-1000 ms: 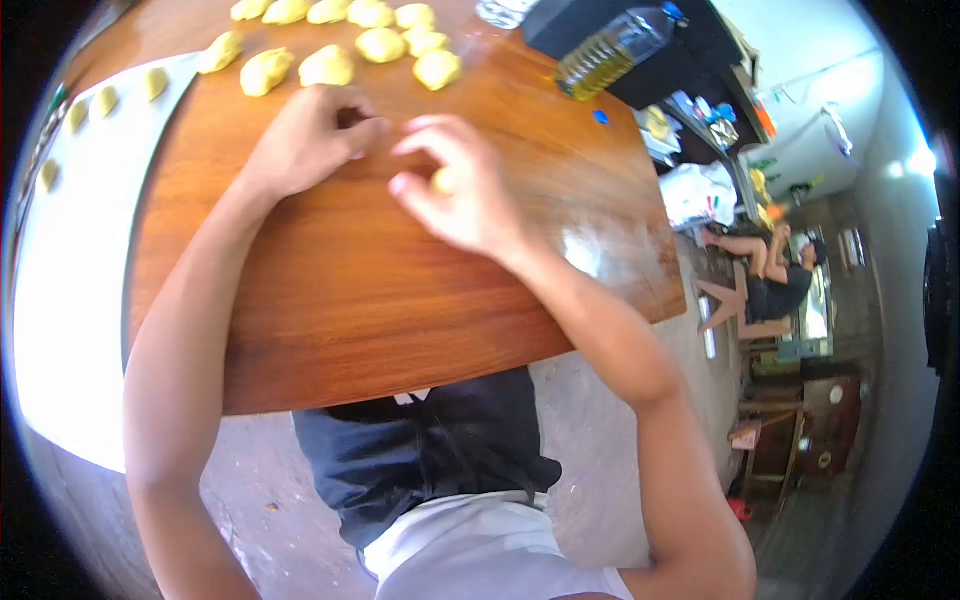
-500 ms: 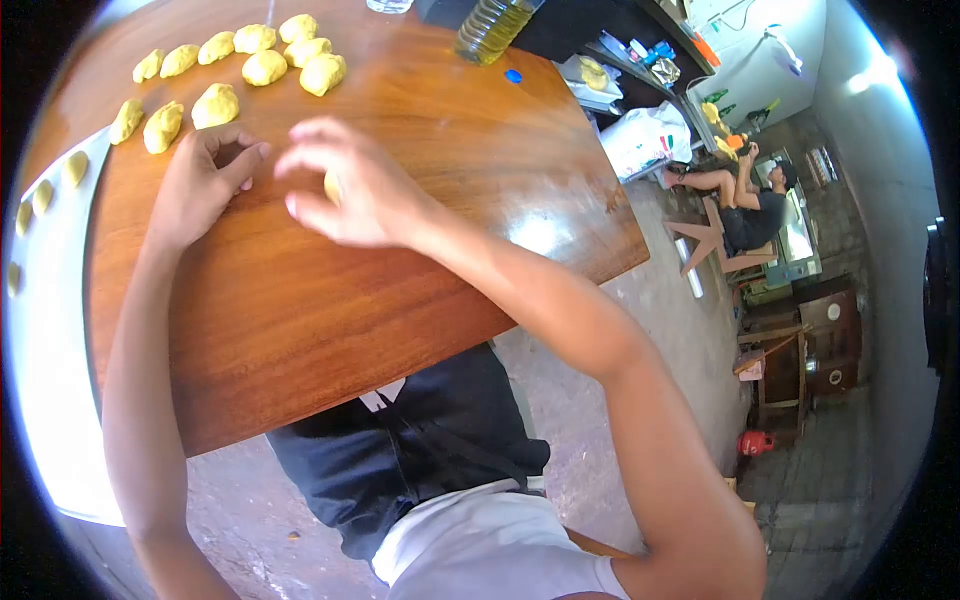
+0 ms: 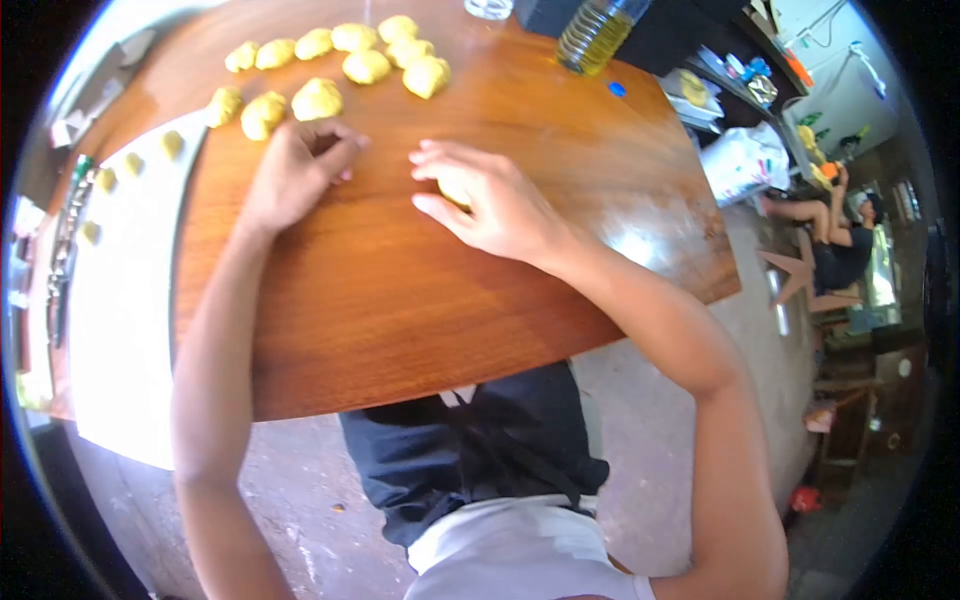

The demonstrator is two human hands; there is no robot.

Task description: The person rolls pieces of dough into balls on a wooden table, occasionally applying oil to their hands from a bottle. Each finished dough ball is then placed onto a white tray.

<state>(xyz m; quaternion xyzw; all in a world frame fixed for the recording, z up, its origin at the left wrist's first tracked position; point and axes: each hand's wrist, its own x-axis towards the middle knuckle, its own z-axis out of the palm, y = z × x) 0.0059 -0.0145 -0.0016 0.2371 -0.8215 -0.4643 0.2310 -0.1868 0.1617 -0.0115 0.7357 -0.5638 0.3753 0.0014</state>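
Note:
My right hand [image 3: 490, 200] is cupped over a small yellow dough ball [image 3: 455, 190] on the brown wooden table [image 3: 420, 320]. Only part of the ball shows between the thumb and fingers. To the left, my left hand [image 3: 303, 172] rests on the table with fingers curled and the thumb close to them; I see nothing in it. Just beyond that hand lies a lump of yellow dough [image 3: 318, 100]. Several more dough lumps [image 3: 366, 67] sit in loose rows towards the table's far side.
On the left, a white sheet or board [image 3: 130, 300] carries several small dough balls [image 3: 172, 145]. An oil bottle [image 3: 597, 38], a blue cap [image 3: 617, 90] and a clear glass [image 3: 489, 8] are at the far side. A person [image 3: 845, 245] sits at the right.
The view has swung left, so the table and dough sit further right in the picture. My right hand has settled lower over the dough ball; my left hand keeps its curled pose.

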